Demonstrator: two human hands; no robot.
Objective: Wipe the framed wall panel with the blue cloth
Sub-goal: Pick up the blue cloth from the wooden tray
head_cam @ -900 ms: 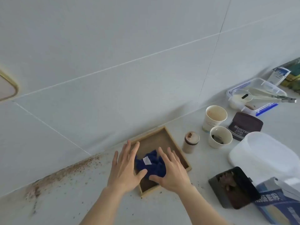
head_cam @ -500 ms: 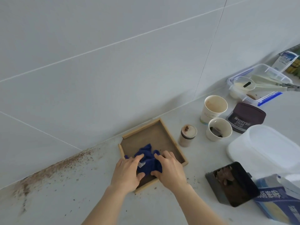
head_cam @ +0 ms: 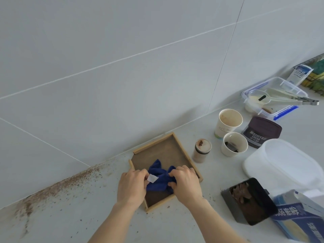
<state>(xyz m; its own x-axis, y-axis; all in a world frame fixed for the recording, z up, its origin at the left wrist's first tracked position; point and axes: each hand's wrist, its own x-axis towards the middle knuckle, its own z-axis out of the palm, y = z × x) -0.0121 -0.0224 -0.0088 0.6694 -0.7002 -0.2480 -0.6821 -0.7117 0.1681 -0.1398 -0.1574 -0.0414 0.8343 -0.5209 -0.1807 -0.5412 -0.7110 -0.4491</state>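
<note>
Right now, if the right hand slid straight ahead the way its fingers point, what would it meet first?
The right hand points up-left across the blue cloth it already grips; beyond that, probably the left hand, then the wooden tray floor. Depth is unclear.

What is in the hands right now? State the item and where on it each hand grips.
The blue cloth, bunched over the wooden tray. The left hand pinches its left edge by the white tag; the right hand grips its right side.

One head camera looks down, close, at a counter (head_cam: 87, 216) against a tiled wall (head_cam: 122, 67)
</note>
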